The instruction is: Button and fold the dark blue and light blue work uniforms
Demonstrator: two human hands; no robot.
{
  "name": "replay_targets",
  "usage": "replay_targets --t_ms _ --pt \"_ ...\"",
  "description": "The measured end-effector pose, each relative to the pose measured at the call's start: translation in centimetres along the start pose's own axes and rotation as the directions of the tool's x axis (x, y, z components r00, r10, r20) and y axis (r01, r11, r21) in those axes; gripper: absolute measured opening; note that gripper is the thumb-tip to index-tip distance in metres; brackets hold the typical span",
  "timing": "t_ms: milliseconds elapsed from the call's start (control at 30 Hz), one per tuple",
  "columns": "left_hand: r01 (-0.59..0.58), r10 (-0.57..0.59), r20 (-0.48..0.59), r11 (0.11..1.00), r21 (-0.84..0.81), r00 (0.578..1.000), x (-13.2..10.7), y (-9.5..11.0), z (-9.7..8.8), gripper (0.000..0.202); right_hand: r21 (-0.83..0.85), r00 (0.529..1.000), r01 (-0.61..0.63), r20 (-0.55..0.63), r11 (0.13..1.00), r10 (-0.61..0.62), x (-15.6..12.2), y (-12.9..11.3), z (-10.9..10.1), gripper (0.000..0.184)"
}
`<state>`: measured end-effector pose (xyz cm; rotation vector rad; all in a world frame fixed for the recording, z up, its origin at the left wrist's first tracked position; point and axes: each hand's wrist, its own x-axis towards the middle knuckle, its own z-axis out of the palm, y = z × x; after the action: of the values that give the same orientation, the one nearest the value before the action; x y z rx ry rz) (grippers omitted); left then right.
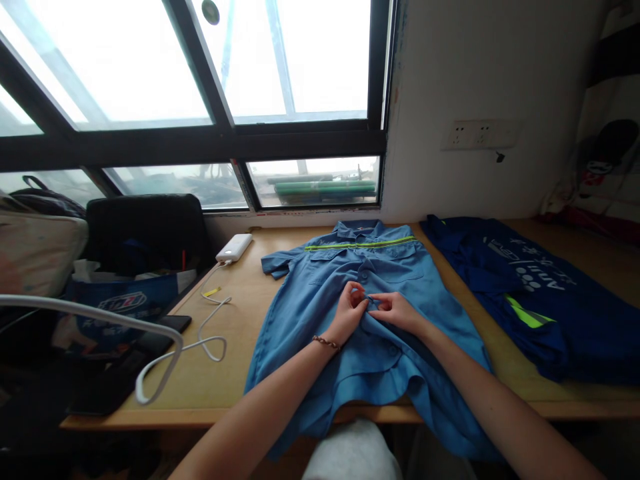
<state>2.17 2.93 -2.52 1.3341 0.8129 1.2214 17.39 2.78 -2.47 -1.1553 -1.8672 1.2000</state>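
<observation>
A light blue work shirt (pixel 320 307) with a yellow-green reflective stripe lies face up on the wooden table (pixel 235 373), its hem hanging over the near edge. My left hand (pixel 350 308), with a braided bracelet on the wrist, pinches the shirt's front placket at mid-chest. My right hand (pixel 396 309) pinches the same placket just to the right, fingertips almost touching the left hand's. Both hands are closed on the fabric at what looks like a button; the button itself is too small to make out.
A dark blue garment (pixel 530 293) with white print lies on the table's right side. A white power bank (pixel 234 247) with a looping white cable (pixel 210 333) sits left of the shirt. Bags (pixel 125 267) and a black phone (pixel 173 325) crowd the far left. Window and wall stand behind.
</observation>
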Motion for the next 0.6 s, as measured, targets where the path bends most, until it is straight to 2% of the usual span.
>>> replay_targets --t_ms 100,167,267,333,400,500,600 --pt "-0.004 0.005 -0.007 0.997 0.075 1.000 0.2 -0.2 -0.1 0.022 0.012 0.999 -0.012 -0.029 1.000 0.012 0.2 0.1 -0.1 0.050" --pt "0.015 -0.014 -0.006 0.991 0.133 1.000 0.4 -0.7 -0.4 0.021 0.005 0.996 -0.018 -0.091 1.000 0.019 0.3 0.0 -0.2 0.051" --pt "0.036 -0.035 -0.009 0.976 0.217 0.999 0.9 -1.5 -0.8 0.023 -0.013 0.982 0.042 -0.183 0.999 -0.044 0.0 -0.8 -0.4 0.049" --pt "0.024 -0.022 -0.009 0.963 0.269 1.000 1.2 -1.9 -1.0 0.025 -0.062 0.979 0.116 -0.160 0.991 -0.125 -0.6 -1.8 -0.3 0.041" --pt "-0.003 0.003 0.002 0.950 0.312 1.000 1.6 -2.1 -1.1 0.027 -0.173 0.978 0.187 -0.056 0.967 -0.199 -1.5 -2.7 0.2 0.029" --pt "-0.029 0.016 0.043 0.944 0.329 0.999 2.7 -2.2 -1.3 0.027 -0.484 0.972 0.220 0.032 0.847 -0.234 -2.4 -3.5 1.1 0.016" --pt "-0.016 -0.012 0.094 0.956 0.294 0.996 4.5 -2.3 -1.6 0.029 -0.720 0.976 0.119 -0.042 0.683 -0.214 -2.7 -3.1 1.0 0.015"
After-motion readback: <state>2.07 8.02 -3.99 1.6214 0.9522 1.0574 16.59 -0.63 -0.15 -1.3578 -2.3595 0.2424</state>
